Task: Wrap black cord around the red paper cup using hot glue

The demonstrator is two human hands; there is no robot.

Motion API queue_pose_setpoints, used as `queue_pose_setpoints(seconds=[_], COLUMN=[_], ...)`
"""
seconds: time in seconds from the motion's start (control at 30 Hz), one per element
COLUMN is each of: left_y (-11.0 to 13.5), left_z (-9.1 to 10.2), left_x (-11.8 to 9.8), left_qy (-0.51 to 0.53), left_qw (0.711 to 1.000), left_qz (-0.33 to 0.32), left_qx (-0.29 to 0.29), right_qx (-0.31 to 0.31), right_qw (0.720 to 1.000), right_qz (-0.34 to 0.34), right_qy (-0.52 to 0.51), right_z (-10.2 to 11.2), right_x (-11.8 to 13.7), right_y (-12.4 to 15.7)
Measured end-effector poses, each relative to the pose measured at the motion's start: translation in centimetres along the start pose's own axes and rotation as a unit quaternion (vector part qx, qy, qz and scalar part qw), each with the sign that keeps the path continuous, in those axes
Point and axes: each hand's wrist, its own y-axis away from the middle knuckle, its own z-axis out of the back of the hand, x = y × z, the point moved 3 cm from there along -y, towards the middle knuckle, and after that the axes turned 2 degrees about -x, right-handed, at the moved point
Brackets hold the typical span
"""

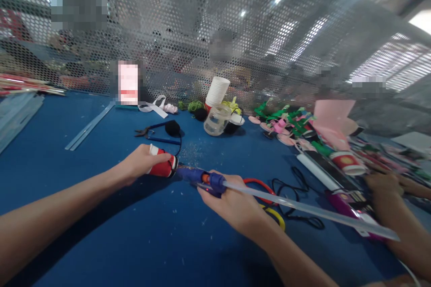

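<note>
While my left hand (143,161) pinches the red paper cup (162,164), my right hand (235,199) grips the blue glue gun (191,174).

Left thumb lies along the cup's side; the cup, held tilted, extends rightward past my fingers. My right hand is closed around the gun, nozzle at the cup's dark-rimmed end, contact not determinable. A translucent glue stick (303,207) projects rearward from the gun. Beyond the cup, pliers (145,132) rest on the blue tabletop (134,242).

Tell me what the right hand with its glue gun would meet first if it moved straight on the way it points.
Probably the red cup in the left hand; the glue gun in the right hand points at it and looks near, though depth is unclear.
</note>
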Motion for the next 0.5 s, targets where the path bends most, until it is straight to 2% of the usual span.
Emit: queue_pose_setpoints(seconds=[0.1,0.27,0.5], left_y=[-0.06,-0.08,-0.23], left_z=[-0.05,-0.05,0.10], left_x=[0.07,0.12,0.35], left_qy=[0.002,-0.008,-0.017], left_qw=[1.000,1.000,1.000], left_qz=[-0.001,0.000,-0.007], left_qx=[0.010,0.007,0.000], right_qx=[-0.020,-0.003,-0.016], right_qw=[1.000,1.000,1.000], right_qz=[-0.010,-0.003,-0.019], right_qy=[0.007,0.005,0.015], right_z=[0.04,-0.02,0.06], right_x=[-0.10,-0.04,-0.24], right_y=[-0.02,0.04,0.06])
